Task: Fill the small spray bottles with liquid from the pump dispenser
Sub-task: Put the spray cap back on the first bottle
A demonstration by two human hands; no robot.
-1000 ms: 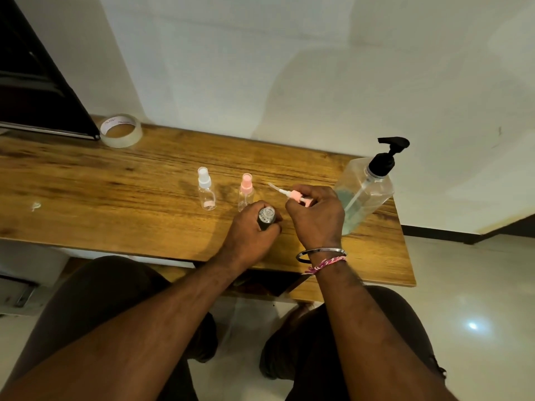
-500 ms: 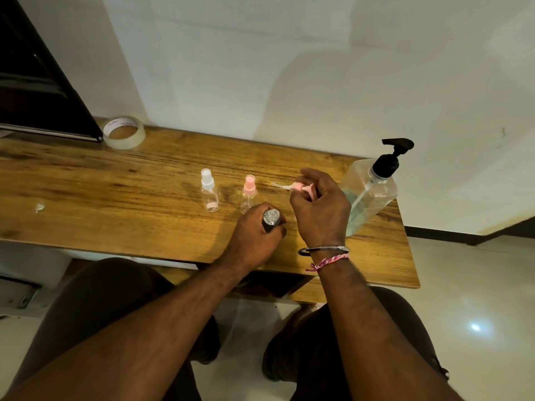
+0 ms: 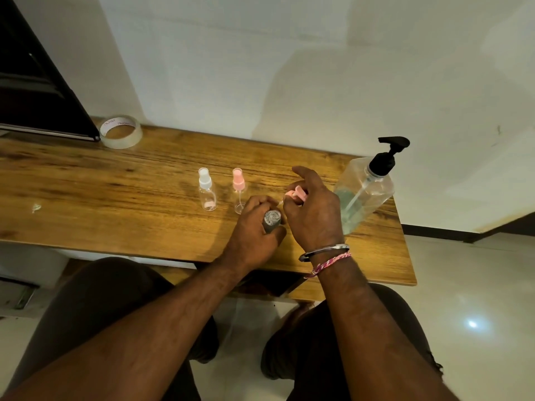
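From the head view, the left hand [image 3: 254,230] is curled round a small clear plastic spray bottle with its cap off [image 3: 271,220], holding it tilted over the near part of the wooden counter [image 3: 86,198] so its open threaded neck faces the camera. The right hand [image 3: 312,215] sits just beside it, fingers pinching a pink spray-pump cap [image 3: 298,195] close above the open neck; its index finger is raised. A metal bangle [image 3: 324,250] and a pink-and-white woven thread band [image 3: 330,263] circle that wrist. Just beyond the hands stand two more small clear bottles, upright and apart: one with a white spray cap [image 3: 207,190] and one with a pink spray cap [image 3: 239,189]. To the right, the large clear pump dispenser with a black pump head [image 3: 367,189] stands near the counter's right edge, partly filled with pale greenish liquid. A roll of clear tape [image 3: 121,131] lies at the far left beside a dark panel [image 3: 37,91].
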